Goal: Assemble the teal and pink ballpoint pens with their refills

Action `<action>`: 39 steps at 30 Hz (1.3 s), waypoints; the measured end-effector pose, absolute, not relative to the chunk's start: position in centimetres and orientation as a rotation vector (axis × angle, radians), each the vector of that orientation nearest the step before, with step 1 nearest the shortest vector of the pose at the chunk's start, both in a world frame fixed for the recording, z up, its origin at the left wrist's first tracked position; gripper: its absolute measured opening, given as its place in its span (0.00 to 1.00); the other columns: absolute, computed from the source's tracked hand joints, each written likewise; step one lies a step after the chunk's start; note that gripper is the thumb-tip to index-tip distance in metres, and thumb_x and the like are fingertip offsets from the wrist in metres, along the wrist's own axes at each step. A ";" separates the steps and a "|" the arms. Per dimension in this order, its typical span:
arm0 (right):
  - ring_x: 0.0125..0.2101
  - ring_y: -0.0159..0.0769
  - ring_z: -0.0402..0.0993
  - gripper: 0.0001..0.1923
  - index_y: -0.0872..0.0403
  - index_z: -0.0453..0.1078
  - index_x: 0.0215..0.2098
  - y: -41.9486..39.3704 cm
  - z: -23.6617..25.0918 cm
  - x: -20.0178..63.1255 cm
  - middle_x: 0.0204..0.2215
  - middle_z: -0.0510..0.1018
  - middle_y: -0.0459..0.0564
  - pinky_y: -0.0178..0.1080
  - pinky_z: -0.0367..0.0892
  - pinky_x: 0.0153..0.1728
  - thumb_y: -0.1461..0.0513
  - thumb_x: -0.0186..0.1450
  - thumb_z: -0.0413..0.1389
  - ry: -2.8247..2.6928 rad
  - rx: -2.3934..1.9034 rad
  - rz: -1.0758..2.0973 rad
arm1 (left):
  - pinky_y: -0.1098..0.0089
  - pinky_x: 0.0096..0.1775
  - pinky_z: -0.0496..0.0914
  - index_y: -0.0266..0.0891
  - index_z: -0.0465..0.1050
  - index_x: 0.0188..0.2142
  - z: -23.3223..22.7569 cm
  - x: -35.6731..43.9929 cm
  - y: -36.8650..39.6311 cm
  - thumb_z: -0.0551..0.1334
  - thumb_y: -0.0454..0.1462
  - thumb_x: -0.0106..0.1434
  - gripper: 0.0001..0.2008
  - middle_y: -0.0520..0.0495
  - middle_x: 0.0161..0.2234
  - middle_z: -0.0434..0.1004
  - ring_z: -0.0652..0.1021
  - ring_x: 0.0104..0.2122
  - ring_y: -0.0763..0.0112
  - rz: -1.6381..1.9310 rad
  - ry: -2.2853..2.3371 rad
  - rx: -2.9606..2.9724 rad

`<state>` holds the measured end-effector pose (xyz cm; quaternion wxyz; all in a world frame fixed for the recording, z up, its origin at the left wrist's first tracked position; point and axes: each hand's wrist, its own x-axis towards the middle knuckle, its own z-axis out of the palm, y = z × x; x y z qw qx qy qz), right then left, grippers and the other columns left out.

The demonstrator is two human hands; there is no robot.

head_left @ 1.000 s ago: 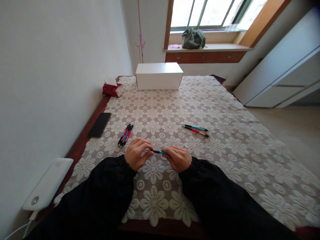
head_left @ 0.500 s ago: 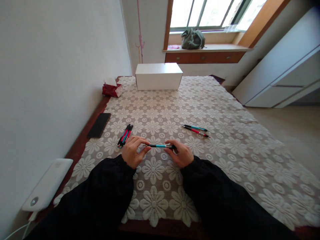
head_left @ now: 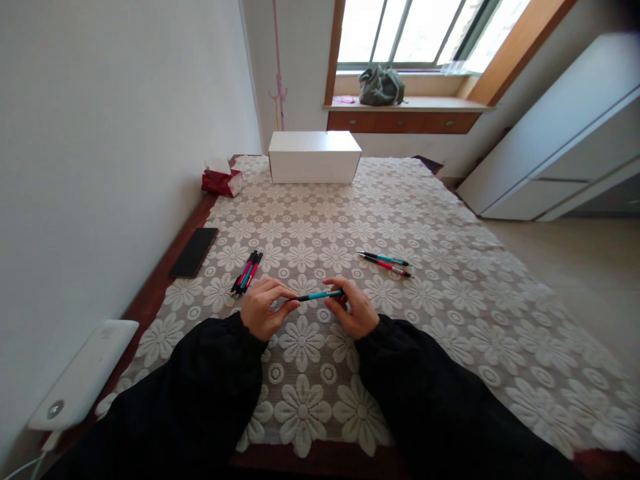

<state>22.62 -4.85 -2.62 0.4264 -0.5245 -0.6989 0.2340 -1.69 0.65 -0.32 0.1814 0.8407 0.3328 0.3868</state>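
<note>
From my remote seat I saw both hands meeting low over the bench, which was covered by a lace cloth with a flower pattern. The left hand had its grip clenched on the thin tip end of a teal pen, thumb and fingers pinched around it. The right hand was grasping the other end of the same pen, fingers curled over the barrel. The pen was held just above the cloth, nearly level, with its right end slightly higher (I could not tell whether it touched the cloth). Both arms wore black sleeves.

Just beyond the left hand lay a small bundle of pens, red, teal and black. Beyond the right hand, 2 loose pens lay side by side, 1 teal and 1 red. A black phone rested near the bench's left edge. A white box and a red tissue pack sat at the far end.
</note>
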 end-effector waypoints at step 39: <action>0.58 0.47 0.69 0.20 0.51 0.70 0.56 -1.8 -3.8 37.9 0.59 0.73 0.56 0.49 0.66 0.58 0.60 0.66 0.59 -1.968 -1.887 -0.090 | 0.62 0.48 0.69 0.44 0.79 0.35 -0.6 -2.3 1.9 0.62 0.38 0.68 0.06 0.50 0.36 0.84 0.80 0.41 0.62 1.221 1.035 2.615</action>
